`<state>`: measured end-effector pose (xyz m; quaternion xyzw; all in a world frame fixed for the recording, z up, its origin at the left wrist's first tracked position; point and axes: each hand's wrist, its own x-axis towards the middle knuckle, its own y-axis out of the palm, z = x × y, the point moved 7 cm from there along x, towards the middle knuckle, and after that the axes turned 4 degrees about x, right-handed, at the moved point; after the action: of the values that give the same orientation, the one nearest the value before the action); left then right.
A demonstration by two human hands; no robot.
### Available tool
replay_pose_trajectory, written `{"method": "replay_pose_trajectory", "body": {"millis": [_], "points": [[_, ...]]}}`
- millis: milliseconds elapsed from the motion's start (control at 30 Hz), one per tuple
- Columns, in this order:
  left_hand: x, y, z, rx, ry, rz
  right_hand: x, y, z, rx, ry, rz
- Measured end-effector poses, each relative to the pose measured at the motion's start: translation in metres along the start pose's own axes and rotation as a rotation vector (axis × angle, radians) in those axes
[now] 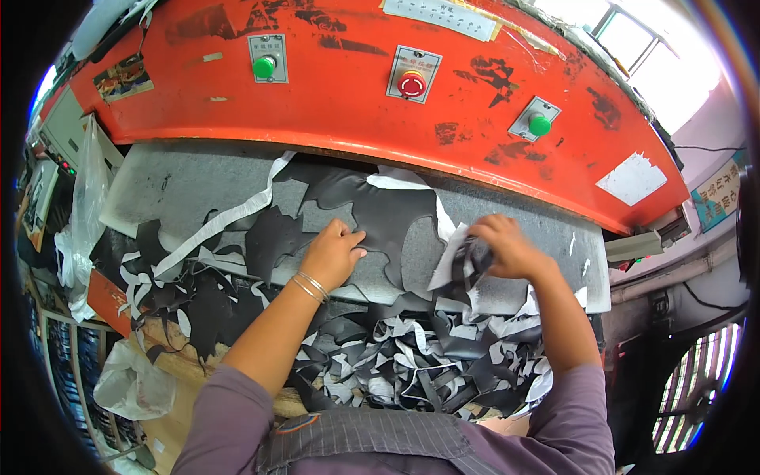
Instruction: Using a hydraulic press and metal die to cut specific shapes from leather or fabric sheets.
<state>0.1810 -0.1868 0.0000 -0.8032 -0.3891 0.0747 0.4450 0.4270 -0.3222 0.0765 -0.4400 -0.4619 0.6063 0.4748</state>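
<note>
A black leather-like sheet point(388, 210) with curved cut-outs lies across the grey cutting bed point(507, 202). My left hand point(334, 252), with two bangles at its wrist, is closed, thumb and fingertips pinched at the sheet's left edge. To the right, my right hand point(511, 247) is wrapped round a bunch of black-and-white cut pieces point(457, 265) just above the bed. White backing shows on their lower left side; my fingers hide part of them. A long pale strip point(229, 214) runs slantwise left of the sheet, beside another black scrap point(269, 241).
Behind the bed rises a red press beam point(332, 87) with green buttons point(264, 67) and a red stop button point(412, 84). A heap of black and white offcuts point(396, 356) lies between me and the bed. Clear plastic bags point(136, 381) hang at the left.
</note>
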Motion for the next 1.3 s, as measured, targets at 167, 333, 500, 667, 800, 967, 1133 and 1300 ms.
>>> {"method": "replay_pose_trajectory", "body": {"millis": [167,333,500,667,800,967,1133,1300], "points": [[-0.011,-0.005,-0.006,0.036,0.146,-0.11,0.021,-0.047,-0.009,0.265,0.073,-0.207],[-0.021,-0.004,-0.004,-0.055,0.142,-0.271,0.11,-0.01,0.044,0.154,-0.093,0.034],[-0.022,-0.006,0.003,-0.128,0.1,-0.302,0.149,0.031,0.046,0.01,-0.108,0.174],[-0.02,-0.012,0.014,-0.092,0.03,-0.288,0.138,0.043,0.011,0.331,-0.098,-0.057],[-0.011,-0.003,0.013,-0.054,0.088,-0.279,0.11,0.07,-0.035,0.568,0.169,-0.325],[-0.006,0.004,0.009,0.014,0.063,-0.216,0.107,0.078,-0.051,0.679,0.2,-0.463],[-0.002,0.004,0.007,0.019,0.051,-0.165,0.105,0.07,-0.055,0.569,0.183,-0.448],[-0.004,-0.003,0.004,0.005,0.073,-0.202,0.095,0.061,-0.041,0.478,0.241,-0.465]]}}
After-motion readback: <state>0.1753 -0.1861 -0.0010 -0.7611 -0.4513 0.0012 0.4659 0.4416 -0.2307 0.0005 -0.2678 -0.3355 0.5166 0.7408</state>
